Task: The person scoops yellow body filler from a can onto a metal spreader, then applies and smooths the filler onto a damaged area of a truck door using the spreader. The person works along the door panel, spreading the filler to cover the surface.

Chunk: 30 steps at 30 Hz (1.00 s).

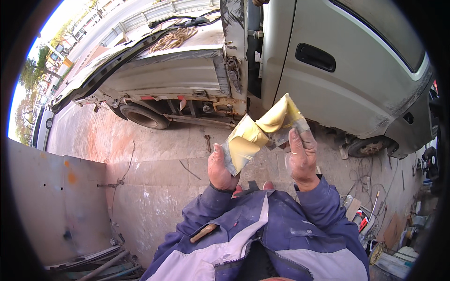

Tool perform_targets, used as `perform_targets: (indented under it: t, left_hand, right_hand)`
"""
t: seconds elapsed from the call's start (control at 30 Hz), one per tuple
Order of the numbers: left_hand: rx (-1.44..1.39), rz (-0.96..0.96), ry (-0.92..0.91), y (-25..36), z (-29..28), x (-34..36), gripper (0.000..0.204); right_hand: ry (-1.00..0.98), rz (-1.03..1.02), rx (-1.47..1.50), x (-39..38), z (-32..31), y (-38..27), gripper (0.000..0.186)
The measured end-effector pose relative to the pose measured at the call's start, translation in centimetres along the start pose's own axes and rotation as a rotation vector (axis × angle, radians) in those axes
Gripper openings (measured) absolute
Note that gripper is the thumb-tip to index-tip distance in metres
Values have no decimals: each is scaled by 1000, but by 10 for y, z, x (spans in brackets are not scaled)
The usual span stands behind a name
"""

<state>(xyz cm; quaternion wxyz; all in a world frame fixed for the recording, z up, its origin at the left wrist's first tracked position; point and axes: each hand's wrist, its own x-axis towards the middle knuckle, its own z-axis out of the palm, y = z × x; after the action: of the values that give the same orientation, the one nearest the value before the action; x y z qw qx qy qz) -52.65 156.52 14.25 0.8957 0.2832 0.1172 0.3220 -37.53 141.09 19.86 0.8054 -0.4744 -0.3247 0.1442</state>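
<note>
Two flat, grey-edged spreaders are up in front of the worker's chest, held clear of the ground, both loaded with thick yellow paste. The left-hand spreader [228,157] is tilted, its paste [243,149] heaped over the middle and out to the lower corner. The right-hand spreader [297,122] points one corner upward, and a smooth yellow mound [274,117] swells along its inner edge. Those inner edges nearly meet; I can't tell whether they touch.

The left hand [220,169] grasps its spreader by the outer edge, thumb upright, the other fingers mostly hidden behind. The right hand [302,159] pinches the other near its outer lower corner, thumb on the near side, fingers curled round the far one.

The sleeves belong to a dusty purple-blue and grey work jacket [323,229], with a wooden handle [204,232] poking from its chest opening.

Beyond stands a light truck with a silver-grey cab door [356,89]. On its cargo bed, by the near edge toward the cab, lies a coil of rope [176,40]; a long black strip [122,58] slants across that edge. On the paved surface below the bed lies a wrench-like tool [207,143]. To the left stands a metal panel [47,196] with orange spots, and at its foot, a pile of rods and strips [101,267].
</note>
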Motion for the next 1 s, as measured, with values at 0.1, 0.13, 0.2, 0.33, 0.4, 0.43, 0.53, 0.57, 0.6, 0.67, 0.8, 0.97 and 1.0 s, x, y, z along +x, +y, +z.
perform_targets:
  t: [0.1,0.13,0.2,0.33,0.4,0.43,0.53,0.57,0.6,0.67,0.8,0.97,1.0]
  left_hand:
    - [-31,-50,-32,-5,0,-2,67]
    - [-49,-52,-39,-5,-1,-1,68]
    - [-85,-57,-47,-1,-4,1,68]
    - [-55,-3,-30,7,-7,5,69]
    - [42,20,-15,7,-5,4,69]
    - [105,15,-11,7,-3,3,69]
    - [225,89,39,2,4,4,69]
    - [241,135,42,1,6,5,69]
    - [187,144,77,2,6,8,68]
    - [247,199,160,9,3,16,67]
    - [538,375,129,21,0,21,65]
    - [1153,716,-189,20,19,14,56]
    - [1222,763,-200,17,24,13,54]
  right_hand:
    - [-110,-88,-370,-12,11,10,44]
    - [-167,-160,-455,-13,11,13,45]
    - [-279,-217,-624,-13,4,12,46]
    - [-225,-295,-826,3,-12,-2,40]
    - [-133,-363,-832,9,-11,-11,40]
    - [-177,-409,-909,9,-7,-14,42]
    - [-290,-546,-1062,3,12,-12,48]
    - [-334,-548,-1081,-3,20,-9,50]
    - [-397,-535,-1108,-9,25,-6,51]
    - [-461,-502,-1098,-16,27,-2,50]
    - [-322,-286,-771,-9,17,-2,36]
    - [-85,22,-460,5,15,-4,29]
    - [-148,-25,-500,3,18,-1,34]
